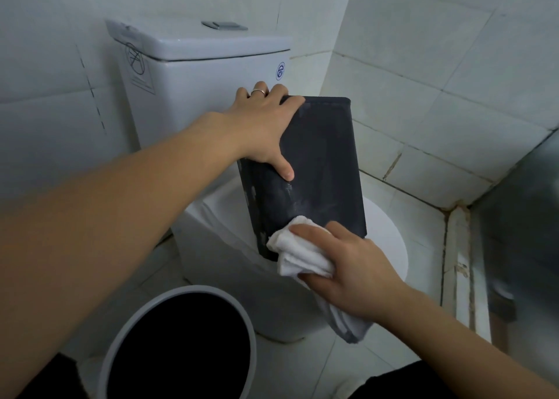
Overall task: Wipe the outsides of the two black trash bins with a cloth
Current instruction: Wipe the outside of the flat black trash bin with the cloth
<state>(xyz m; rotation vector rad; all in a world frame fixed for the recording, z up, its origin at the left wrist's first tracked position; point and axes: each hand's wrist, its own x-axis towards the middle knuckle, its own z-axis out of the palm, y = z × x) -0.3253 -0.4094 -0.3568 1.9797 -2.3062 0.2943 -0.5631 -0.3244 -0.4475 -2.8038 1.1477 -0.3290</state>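
Observation:
A rectangular black trash bin (320,159) stands tilted on the closed toilet lid, its smeared side facing me. My left hand (266,126) grips its upper left edge, with fingers over the far rim and the thumb on the near face. My right hand (344,265) holds a folded white cloth (298,252) and presses it against the bin's lower edge. A loose end of the cloth hangs below my wrist. A round trash bin (178,344) with a grey rim and black inside stands on the floor at lower left.
The white toilet (384,235) fills the middle, and its tank (193,74) stands against the tiled wall behind. A tiled corner and a raised ledge (456,247) close off the right side. The floor is pale tile.

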